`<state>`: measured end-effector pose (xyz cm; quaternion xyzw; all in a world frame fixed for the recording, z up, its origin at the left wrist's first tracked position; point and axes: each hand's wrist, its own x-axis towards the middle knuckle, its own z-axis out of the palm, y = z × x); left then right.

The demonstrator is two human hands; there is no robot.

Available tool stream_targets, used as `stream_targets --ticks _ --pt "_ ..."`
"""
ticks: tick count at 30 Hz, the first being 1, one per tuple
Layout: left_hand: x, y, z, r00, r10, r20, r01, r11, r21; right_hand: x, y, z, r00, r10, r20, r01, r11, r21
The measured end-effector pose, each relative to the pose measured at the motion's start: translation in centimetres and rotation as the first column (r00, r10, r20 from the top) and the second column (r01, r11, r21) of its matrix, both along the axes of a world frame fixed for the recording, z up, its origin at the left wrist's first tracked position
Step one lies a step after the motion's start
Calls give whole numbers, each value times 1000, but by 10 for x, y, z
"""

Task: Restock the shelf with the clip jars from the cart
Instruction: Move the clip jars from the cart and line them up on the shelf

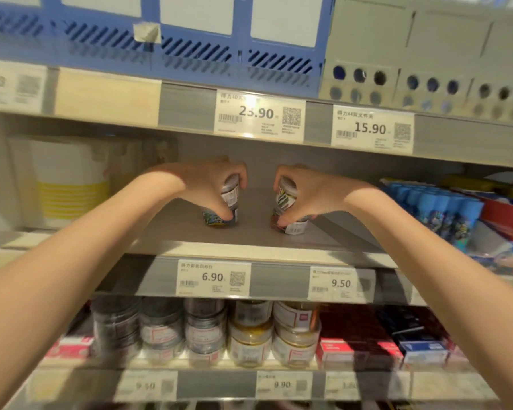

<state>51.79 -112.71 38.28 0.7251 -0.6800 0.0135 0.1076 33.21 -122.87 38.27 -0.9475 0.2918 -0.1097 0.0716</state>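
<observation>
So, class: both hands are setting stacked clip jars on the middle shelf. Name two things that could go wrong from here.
1. Each hand, left hand and right hand, grips a two-jar stack: left stack, right stack. The upper jars look tilted, so they may slide off on release.
2. The stacks stand on open shelf with no neighbours beside them, so a knock while withdrawing could topple them toward the front edge.

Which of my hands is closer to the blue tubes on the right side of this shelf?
Right. Your right hand, gripping stacked jars, is mid-shelf with bare shelf between it and the blue tubes. Your left hand, holding its own jars, is farther left.
</observation>
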Motion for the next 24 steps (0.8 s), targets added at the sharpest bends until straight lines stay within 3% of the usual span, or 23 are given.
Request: stream_targets --ticks 7,12,14,18,24 --pt "-11 24 -25 999 10 35 2 947 -320 -18 30 -26 975 -48 217 107 956 -272" --pt "-26 49 -34 993 19 119 54 812 -581 -40 57 -26 965 -99 244 236 740 -630" --pt "-35 61 -33 981 85 174 41 788 -614 -49 72 -26 966 -128 226 252 677 -692" --pt "-50 86 -41 945 78 319 164 730 -664 -66 96 -37 981 -114 157 194 621 -760" --pt "-70 110 -49 944 2 329 232 705 -670 -86 116 -52 966 -123 227 254 602 -757"
